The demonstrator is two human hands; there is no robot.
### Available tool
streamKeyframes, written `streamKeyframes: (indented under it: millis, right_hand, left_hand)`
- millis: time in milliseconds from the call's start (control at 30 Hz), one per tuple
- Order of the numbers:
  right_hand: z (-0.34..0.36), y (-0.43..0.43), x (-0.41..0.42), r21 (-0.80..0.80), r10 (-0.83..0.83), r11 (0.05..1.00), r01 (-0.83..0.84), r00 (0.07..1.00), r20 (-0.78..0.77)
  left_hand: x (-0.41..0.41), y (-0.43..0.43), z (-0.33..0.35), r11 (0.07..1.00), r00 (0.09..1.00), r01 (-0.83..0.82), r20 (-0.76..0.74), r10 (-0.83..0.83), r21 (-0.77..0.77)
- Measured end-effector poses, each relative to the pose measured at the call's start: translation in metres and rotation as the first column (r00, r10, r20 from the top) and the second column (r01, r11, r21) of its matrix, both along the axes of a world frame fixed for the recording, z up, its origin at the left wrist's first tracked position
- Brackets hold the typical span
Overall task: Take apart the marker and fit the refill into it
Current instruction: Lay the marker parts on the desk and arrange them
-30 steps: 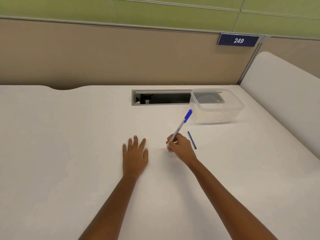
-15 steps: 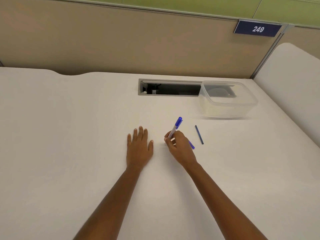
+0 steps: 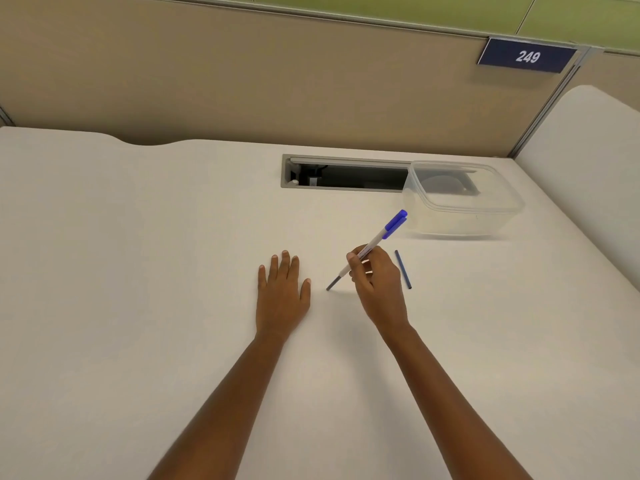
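Observation:
My right hand grips a white marker with a blue cap, tilted with the cap up and to the right. A thin dark stick juts from the marker's lower end and its tip touches the desk. A second thin dark blue refill stick lies flat on the desk just right of my right hand. To the left of the marker's tip, my left hand rests flat, palm down and fingers together, holding nothing.
A clear plastic container stands at the back right, partly over an open cable slot in the desk. A beige partition rises behind the desk, with a sign reading 249. A second white surface adjoins on the right.
My right hand has raised the marker's body, and a dark stick now shows below it with its tip on the desk. The left hand stays flat. The camera view shifted slightly.

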State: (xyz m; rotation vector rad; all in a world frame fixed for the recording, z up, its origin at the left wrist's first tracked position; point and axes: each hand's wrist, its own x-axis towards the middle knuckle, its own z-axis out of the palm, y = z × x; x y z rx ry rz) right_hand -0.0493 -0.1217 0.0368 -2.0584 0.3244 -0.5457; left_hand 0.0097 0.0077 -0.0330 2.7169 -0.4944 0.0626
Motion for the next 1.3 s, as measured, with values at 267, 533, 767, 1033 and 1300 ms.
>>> streamKeyframes:
  millis: [267,533,767,1033,1300]
  right_hand:
    - [0.017,-0.008,0.009,0.23,-0.023,0.973,0.016,0.999,0.024]
    - [0.029,-0.011,0.016,0.257,-0.02,0.966,-0.007,0.995,0.102]
    - [0.014,-0.007,0.01,-0.086,0.007,0.996,-0.02,0.988,-0.157]
    - [-0.02,-0.012,-0.003,-0.206,-0.088,0.978,-0.019,0.864,-0.495]
    - [-0.026,-0.015,-0.006,-0.263,-0.145,0.965,-0.01,0.814,-0.563]
  left_hand:
    - [-0.002,0.0,0.004,1.0,1.0,-0.01,-0.028,0.01,-0.003]
    - [-0.002,0.0,0.003,1.0,0.999,-0.003,-0.033,0.004,0.027]
    - [-0.002,0.0,0.003,1.0,1.0,-0.009,-0.017,0.009,0.002]
    - [-0.002,0.001,0.004,1.0,0.999,-0.013,-0.039,0.014,0.016]
    - [-0.002,0.0,0.003,1.0,0.999,-0.007,-0.044,0.008,0.03]
